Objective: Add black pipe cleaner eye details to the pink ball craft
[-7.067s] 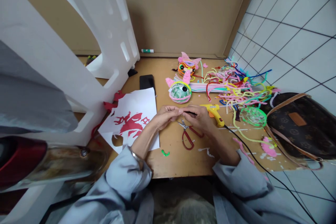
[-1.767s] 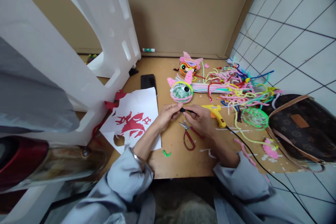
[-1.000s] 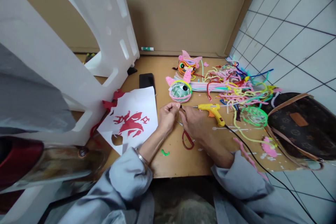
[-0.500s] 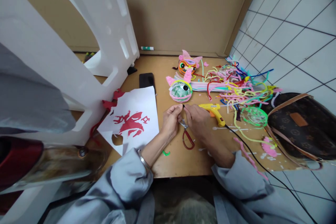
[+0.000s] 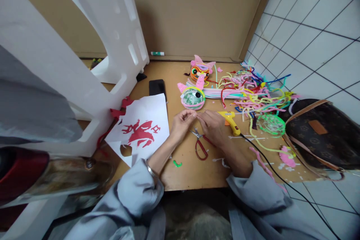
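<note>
My left hand (image 5: 182, 123) and my right hand (image 5: 213, 124) meet above the table, fingertips pinched close together. Whatever they hold is too small or hidden to make out. Just beyond the fingers sits a clear and green ball-shaped craft head (image 5: 192, 98) with pink ears, a yellow and pink pipe-cleaner rim and a black-and-white eye. Red-handled scissors (image 5: 201, 149) lie below my hands, blades slightly apart, one handle partly behind my right wrist. To the right of my right hand rests a yellow glue gun (image 5: 231, 120).
At the back sits an orange craft face (image 5: 200, 72). Pipe cleaners (image 5: 258, 92) are heaped at right, beside a green-rimmed ball (image 5: 271, 125) and brown handbag (image 5: 323, 135). White paper with red cutouts (image 5: 152, 114), a black phone (image 5: 157, 87) and a green scrap (image 5: 177, 163) lie leftward.
The small dark piece seen between my fingertips no longer shows. My right hand has shifted slightly right, uncovering more of the scissors. The other things stay put.
</note>
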Motion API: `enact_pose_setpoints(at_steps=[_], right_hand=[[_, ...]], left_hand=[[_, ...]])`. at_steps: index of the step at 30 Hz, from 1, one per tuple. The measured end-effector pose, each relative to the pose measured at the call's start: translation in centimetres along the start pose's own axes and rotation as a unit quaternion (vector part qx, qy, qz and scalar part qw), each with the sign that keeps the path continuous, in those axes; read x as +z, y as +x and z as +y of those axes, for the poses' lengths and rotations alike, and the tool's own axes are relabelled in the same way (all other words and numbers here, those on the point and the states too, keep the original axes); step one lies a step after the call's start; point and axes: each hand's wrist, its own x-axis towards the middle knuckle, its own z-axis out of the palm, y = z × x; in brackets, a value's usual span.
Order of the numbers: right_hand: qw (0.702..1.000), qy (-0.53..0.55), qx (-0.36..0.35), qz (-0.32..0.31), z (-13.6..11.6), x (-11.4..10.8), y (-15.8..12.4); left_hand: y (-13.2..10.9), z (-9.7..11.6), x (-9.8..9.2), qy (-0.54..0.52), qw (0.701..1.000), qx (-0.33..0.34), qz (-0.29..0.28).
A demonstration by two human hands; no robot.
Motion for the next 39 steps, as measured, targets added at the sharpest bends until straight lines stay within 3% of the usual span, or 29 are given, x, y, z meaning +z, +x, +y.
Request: enact_pose_setpoints(at_steps=[3,9,14,19,28,36,39], right_hand=[[1.0,0.016,-0.005,-0.01,0.1,0.0,0.0],[0.999,0.036,0.009,-0.018,0.3,0.4,-0.3],[0.999,0.002,0.046,0.025,-0.6,1.0,-0.6],[0.997,-0.078,0.011,0.001,-2.2,1.1,-0.6],[0.99,-0.134,-0.027,0.023,-2.2,0.7,-0.8],[0.993,-0.108,-0.036,0.016,-1.2,0.7,-0.8],[0.998,-0.061,-0.002,0.011,-0.6,0.8,-0.9]], left_hand=[[0.2,0.5,-0.5,0.076,0.994,0.068,-0.029],[0.3,1.4,-1.2,0.159,0.981,0.087,-0.062],[-0.2,0.2,0.1,0.016,0.999,0.042,-0.022],[-0.8,0.2,1.6,-0.118,0.992,-0.023,0.03],[-1.7,0.7,2.5,-0.164,0.979,-0.102,0.058],[-1.6,0.6,2.2,-0.169,0.979,-0.108,0.043],[-1.5,0.5,1.9,-0.137,0.987,-0.075,0.036]])
